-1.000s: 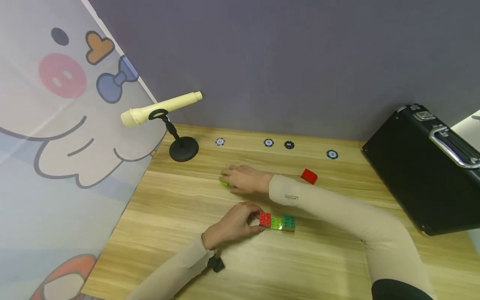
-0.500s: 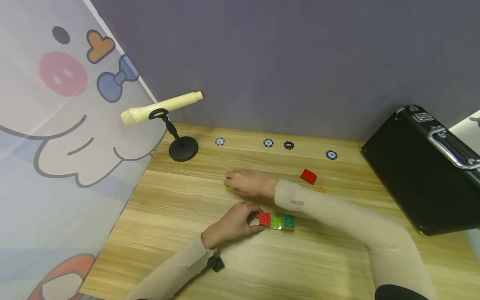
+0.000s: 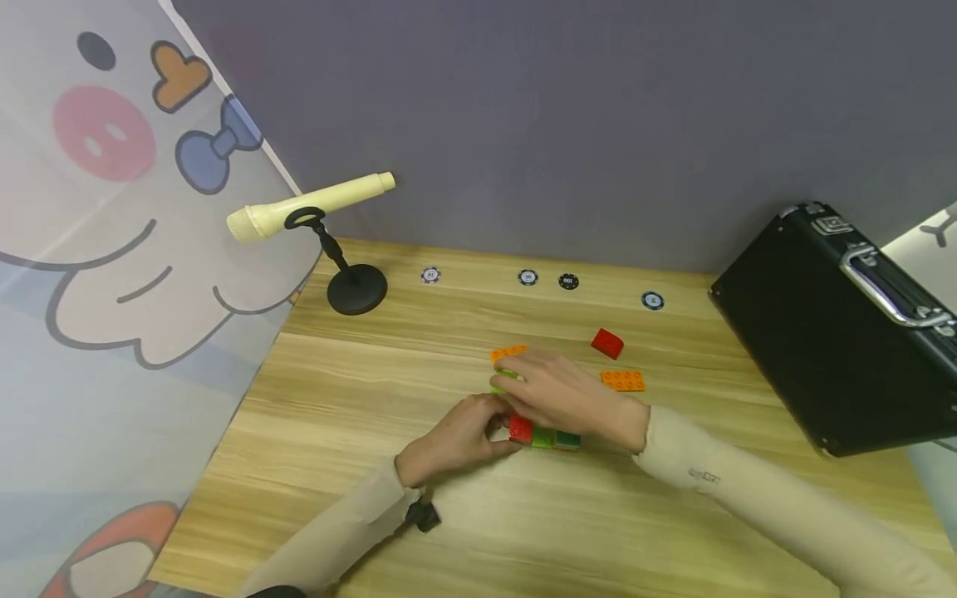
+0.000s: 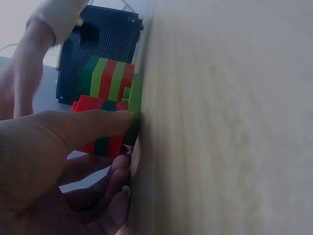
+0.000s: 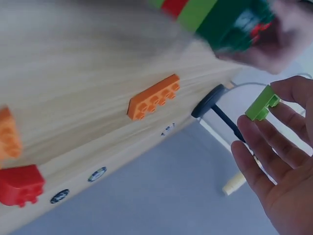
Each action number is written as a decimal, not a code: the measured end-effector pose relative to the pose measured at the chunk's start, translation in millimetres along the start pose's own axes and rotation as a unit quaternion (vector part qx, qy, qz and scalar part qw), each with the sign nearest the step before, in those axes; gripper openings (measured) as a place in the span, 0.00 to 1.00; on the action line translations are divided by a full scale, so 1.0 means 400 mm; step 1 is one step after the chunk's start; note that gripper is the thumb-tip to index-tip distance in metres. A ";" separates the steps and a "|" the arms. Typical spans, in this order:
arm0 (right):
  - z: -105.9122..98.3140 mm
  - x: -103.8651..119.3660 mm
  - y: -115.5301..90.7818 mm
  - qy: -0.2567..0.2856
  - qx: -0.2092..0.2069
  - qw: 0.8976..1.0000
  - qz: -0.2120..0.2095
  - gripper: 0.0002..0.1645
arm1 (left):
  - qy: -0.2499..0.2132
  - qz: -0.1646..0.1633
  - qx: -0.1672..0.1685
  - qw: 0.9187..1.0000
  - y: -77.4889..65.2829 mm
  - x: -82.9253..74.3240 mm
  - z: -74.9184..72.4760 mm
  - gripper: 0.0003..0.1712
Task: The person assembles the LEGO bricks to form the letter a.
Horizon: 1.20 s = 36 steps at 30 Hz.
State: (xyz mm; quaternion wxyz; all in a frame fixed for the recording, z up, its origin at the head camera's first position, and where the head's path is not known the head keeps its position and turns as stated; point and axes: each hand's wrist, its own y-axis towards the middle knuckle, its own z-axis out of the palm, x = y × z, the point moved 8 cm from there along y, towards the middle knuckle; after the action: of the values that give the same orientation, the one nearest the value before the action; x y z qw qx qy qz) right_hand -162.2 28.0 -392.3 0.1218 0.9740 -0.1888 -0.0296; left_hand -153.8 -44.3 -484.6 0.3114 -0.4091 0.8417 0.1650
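Note:
My left hand (image 3: 456, 444) grips the red end of a small build of toy bricks (image 4: 110, 81) between thumb and fingers. The build stands on the table as two striped stacks, red, light green and dark green, over a light green base. Just above and behind it hovers my right hand (image 3: 576, 397), partly covering the build in the head view. A small light green brick (image 5: 262, 104) is pinched between its thumb and fingertips, studs showing in the right wrist view. The brick is apart from the build.
An orange brick (image 3: 508, 352) lies just beyond my right fingers, another orange brick (image 3: 623, 380) to the right. Behind that is a red curved brick (image 3: 608, 343). Several poker chips (image 3: 527, 276) line the back. A microphone (image 3: 310, 208) on a stand is left, a black case (image 3: 830, 349) right.
My right hand has come right and nearer, carrying the light green brick from the table to the build. Both orange bricks now show. My left hand keeps its grip.

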 end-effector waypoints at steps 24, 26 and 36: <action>0.028 0.076 -0.123 0.039 0.005 0.999 -0.001 0.19 | 0.012 -0.010 0.005 1.000 0.001 0.012 0.005 0.16; 0.029 0.078 -0.124 0.035 0.013 0.999 0.001 0.21 | 0.014 -0.011 0.005 1.000 0.001 0.013 0.005 0.16; 0.032 0.076 -0.134 0.030 0.053 0.998 0.021 0.31 | 0.014 -0.012 0.010 1.000 0.001 0.011 0.007 0.15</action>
State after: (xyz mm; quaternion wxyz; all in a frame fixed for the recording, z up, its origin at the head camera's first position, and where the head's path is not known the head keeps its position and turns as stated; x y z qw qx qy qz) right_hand -115.9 61.9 -418.6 0.0759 0.9753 -0.2069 0.0122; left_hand -155.1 -44.9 -489.5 0.3055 -0.4188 0.8424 0.1474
